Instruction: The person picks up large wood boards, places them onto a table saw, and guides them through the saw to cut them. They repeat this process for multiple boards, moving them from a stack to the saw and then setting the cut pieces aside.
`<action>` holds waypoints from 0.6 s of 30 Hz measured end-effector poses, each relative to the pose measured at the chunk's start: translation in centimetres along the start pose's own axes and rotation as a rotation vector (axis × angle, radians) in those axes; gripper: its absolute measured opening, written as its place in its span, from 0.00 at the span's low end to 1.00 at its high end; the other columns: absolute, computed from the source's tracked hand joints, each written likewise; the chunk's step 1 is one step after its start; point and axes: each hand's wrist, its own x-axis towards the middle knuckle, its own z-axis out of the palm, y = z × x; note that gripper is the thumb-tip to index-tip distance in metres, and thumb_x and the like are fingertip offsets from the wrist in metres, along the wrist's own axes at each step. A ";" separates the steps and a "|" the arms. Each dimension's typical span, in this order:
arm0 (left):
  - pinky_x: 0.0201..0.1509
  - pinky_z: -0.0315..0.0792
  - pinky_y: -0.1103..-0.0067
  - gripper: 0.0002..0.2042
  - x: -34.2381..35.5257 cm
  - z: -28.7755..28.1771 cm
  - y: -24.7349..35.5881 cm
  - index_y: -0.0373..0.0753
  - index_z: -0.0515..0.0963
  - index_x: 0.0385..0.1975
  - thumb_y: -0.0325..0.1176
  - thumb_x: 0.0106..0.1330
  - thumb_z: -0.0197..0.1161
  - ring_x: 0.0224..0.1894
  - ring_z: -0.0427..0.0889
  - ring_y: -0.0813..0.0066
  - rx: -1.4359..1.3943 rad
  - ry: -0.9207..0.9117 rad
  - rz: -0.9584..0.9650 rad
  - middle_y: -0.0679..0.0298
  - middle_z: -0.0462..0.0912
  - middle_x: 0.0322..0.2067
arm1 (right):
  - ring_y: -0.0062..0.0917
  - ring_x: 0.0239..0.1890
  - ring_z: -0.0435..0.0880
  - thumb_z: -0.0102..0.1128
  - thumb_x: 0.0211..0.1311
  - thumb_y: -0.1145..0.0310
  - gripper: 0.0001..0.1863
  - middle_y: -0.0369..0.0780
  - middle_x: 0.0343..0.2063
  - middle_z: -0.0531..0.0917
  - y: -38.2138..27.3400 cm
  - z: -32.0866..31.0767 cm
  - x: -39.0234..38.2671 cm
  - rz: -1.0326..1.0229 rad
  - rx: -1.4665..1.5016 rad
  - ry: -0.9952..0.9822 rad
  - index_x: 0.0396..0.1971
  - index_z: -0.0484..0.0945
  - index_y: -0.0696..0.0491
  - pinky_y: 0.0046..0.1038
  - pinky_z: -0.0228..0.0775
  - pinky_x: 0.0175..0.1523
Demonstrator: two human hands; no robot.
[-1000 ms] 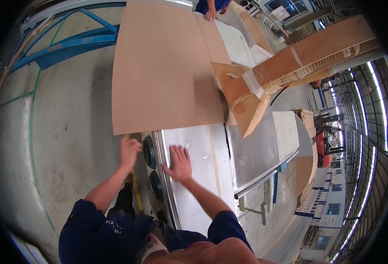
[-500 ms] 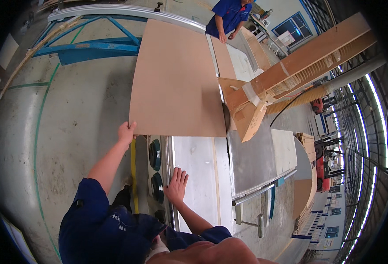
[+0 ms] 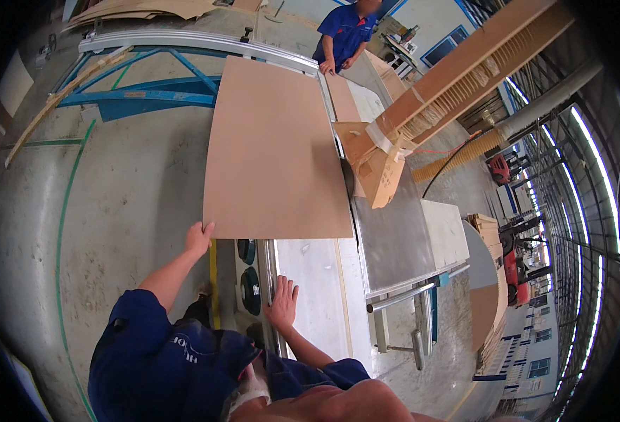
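A large flat brown board [image 3: 275, 155] lies on the sliding table [image 3: 317, 274] of a panel saw. My left hand [image 3: 199, 239] grips its near left corner, thumb on top. My right hand [image 3: 282, 302] lies on the metal table on the near side of the board, fingers extended and holding nothing. Along the board's right edge shows part of a dark round saw blade [image 3: 348, 177], beside a wooden guard [image 3: 380, 179]. A narrow brown strip [image 3: 341, 98] lies past the guard, right of the board's far part.
A co-worker [image 3: 345, 39] in blue stands at the far end, one hand by the strip. A long metal fence [image 3: 197, 40] crosses beyond the board, above a blue frame [image 3: 141, 95]. Wooden ducting [image 3: 457, 77] slants over the right side. Red forklifts [image 3: 514, 271] stand farther right.
The board has come nearer to me along the saw, its near edge covering more of the table. My left hand has moved back with it, while my right stays on the table.
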 end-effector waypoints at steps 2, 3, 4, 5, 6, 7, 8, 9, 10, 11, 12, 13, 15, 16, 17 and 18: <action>0.26 0.73 0.66 0.25 -1.9 -0.5 -0.8 0.30 0.71 0.24 0.51 0.72 0.57 0.18 0.80 0.63 0.057 -0.027 0.009 0.51 0.78 0.19 | 0.47 0.73 0.54 0.71 0.45 0.66 0.53 0.51 0.69 0.61 0.3 0.1 -2.3 -0.007 0.002 0.007 0.71 0.51 0.63 0.50 0.38 0.77; 0.26 0.73 0.67 0.25 -2.9 -0.7 -1.1 0.30 0.72 0.24 0.51 0.72 0.57 0.18 0.80 0.63 0.085 -0.041 0.013 0.52 0.78 0.18 | 0.47 0.73 0.55 0.71 0.45 0.66 0.54 0.51 0.69 0.61 0.5 0.2 -3.3 -0.020 -0.002 0.024 0.71 0.51 0.63 0.51 0.38 0.77; 0.26 0.73 0.67 0.25 -4.2 -1.0 -1.0 0.30 0.73 0.25 0.51 0.72 0.57 0.18 0.80 0.64 0.110 -0.053 -0.007 0.52 0.79 0.18 | 0.47 0.73 0.55 0.71 0.45 0.67 0.54 0.51 0.69 0.61 0.7 0.3 -4.4 -0.027 -0.002 0.036 0.71 0.50 0.63 0.51 0.38 0.77; 0.26 0.74 0.68 0.24 -5.3 -1.2 -0.8 0.31 0.74 0.25 0.50 0.71 0.57 0.17 0.80 0.64 0.135 -0.065 -0.028 0.53 0.79 0.17 | 0.47 0.73 0.55 0.71 0.45 0.67 0.54 0.51 0.69 0.61 0.9 0.4 -5.6 -0.035 -0.002 0.047 0.71 0.50 0.63 0.51 0.38 0.77; 0.26 0.74 0.69 0.24 -6.5 -1.4 -0.6 0.31 0.75 0.25 0.50 0.71 0.57 0.17 0.80 0.64 0.160 -0.077 -0.049 0.54 0.79 0.16 | 0.47 0.73 0.55 0.70 0.45 0.66 0.53 0.51 0.69 0.61 1.2 0.5 -6.7 -0.039 -0.018 0.050 0.71 0.50 0.62 0.50 0.38 0.77; 0.25 0.74 0.70 0.24 -7.4 -1.6 -0.8 0.31 0.76 0.26 0.50 0.71 0.57 0.17 0.80 0.66 0.145 -0.091 -0.071 0.55 0.79 0.16 | 0.47 0.73 0.54 0.70 0.45 0.66 0.53 0.51 0.69 0.61 1.2 0.4 -7.8 -0.035 -0.009 0.045 0.71 0.50 0.62 0.49 0.38 0.77; 0.25 0.74 0.70 0.24 -8.4 -1.7 -0.9 0.31 0.77 0.27 0.50 0.71 0.57 0.16 0.79 0.67 0.130 -0.106 -0.093 0.56 0.79 0.16 | 0.47 0.73 0.54 0.70 0.46 0.66 0.53 0.51 0.70 0.60 1.3 0.3 -8.9 -0.030 -0.002 0.039 0.71 0.50 0.62 0.49 0.37 0.78; 0.24 0.73 0.71 0.23 -9.5 -1.8 -1.1 0.31 0.77 0.27 0.50 0.71 0.57 0.16 0.79 0.68 0.115 -0.122 -0.114 0.57 0.80 0.16 | 0.47 0.74 0.54 0.70 0.46 0.66 0.53 0.51 0.70 0.60 1.4 0.2 -10.1 -0.024 0.006 0.034 0.71 0.50 0.62 0.48 0.37 0.78; 0.23 0.73 0.72 0.23 -10.9 -1.8 -0.9 0.31 0.78 0.28 0.50 0.71 0.57 0.16 0.79 0.70 0.100 -0.157 -0.136 0.58 0.80 0.17 | 0.47 0.74 0.54 0.70 0.46 0.66 0.53 0.52 0.70 0.60 1.7 0.1 -11.4 -0.016 0.046 0.058 0.71 0.50 0.62 0.48 0.37 0.78; 0.23 0.73 0.73 0.23 -12.4 -1.7 -0.6 0.31 0.78 0.28 0.50 0.71 0.57 0.16 0.79 0.71 0.085 -0.194 -0.157 0.59 0.81 0.17 | 0.47 0.74 0.54 0.70 0.46 0.66 0.53 0.52 0.70 0.60 2.0 0.2 -12.7 -0.005 0.021 0.053 0.71 0.50 0.62 0.48 0.37 0.78; 0.22 0.73 0.74 0.24 -13.7 -1.5 -0.4 0.32 0.78 0.28 0.51 0.71 0.57 0.16 0.79 0.73 0.072 -0.232 -0.178 0.60 0.81 0.17 | 0.47 0.74 0.54 0.70 0.46 0.66 0.53 0.52 0.70 0.60 2.3 0.3 -14.1 0.007 -0.004 0.048 0.71 0.50 0.62 0.47 0.37 0.78; 0.21 0.72 0.75 0.24 -14.6 -1.3 -0.9 0.32 0.79 0.28 0.51 0.72 0.57 0.16 0.79 0.74 0.067 -0.248 -0.171 0.60 0.81 0.17 | 0.47 0.74 0.54 0.70 0.46 0.66 0.53 0.52 0.70 0.60 2.6 0.5 -15.4 0.016 -0.024 0.044 0.71 0.50 0.62 0.47 0.38 0.78; 0.20 0.72 0.77 0.24 -16.4 -2.9 -3.6 0.31 0.79 0.29 0.51 0.72 0.56 0.16 0.79 0.76 0.039 -0.233 -0.190 0.61 0.81 0.17 | 0.48 0.73 0.54 0.70 0.47 0.66 0.52 0.53 0.69 0.61 1.9 0.4 -17.2 -0.034 -0.004 0.039 0.71 0.51 0.62 0.47 0.38 0.78; 0.19 0.72 0.77 0.24 -17.7 -2.7 -3.8 0.31 0.79 0.28 0.51 0.72 0.56 0.16 0.78 0.76 0.006 -0.238 -0.189 0.61 0.80 0.17 | 0.48 0.73 0.55 0.69 0.47 0.67 0.51 0.53 0.69 0.61 2.2 0.6 -18.5 -0.033 0.012 0.051 0.71 0.52 0.62 0.47 0.38 0.78; 0.19 0.72 0.77 0.24 -18.9 -2.6 -4.0 0.31 0.79 0.28 0.51 0.72 0.56 0.16 0.78 0.75 -0.027 -0.242 -0.188 0.61 0.80 0.17 | 0.48 0.73 0.55 0.69 0.47 0.67 0.51 0.53 0.69 0.61 2.4 0.7 -19.8 -0.034 0.028 0.064 0.71 0.52 0.62 0.47 0.39 0.77; 0.18 0.72 0.77 0.24 -20.1 -2.6 -4.3 0.31 0.79 0.28 0.50 0.72 0.56 0.15 0.78 0.75 -0.060 -0.243 -0.188 0.62 0.80 0.17 | 0.48 0.73 0.56 0.69 0.45 0.67 0.52 0.54 0.68 0.62 2.7 0.9 -21.1 -0.038 0.024 0.088 0.71 0.52 0.62 0.47 0.39 0.77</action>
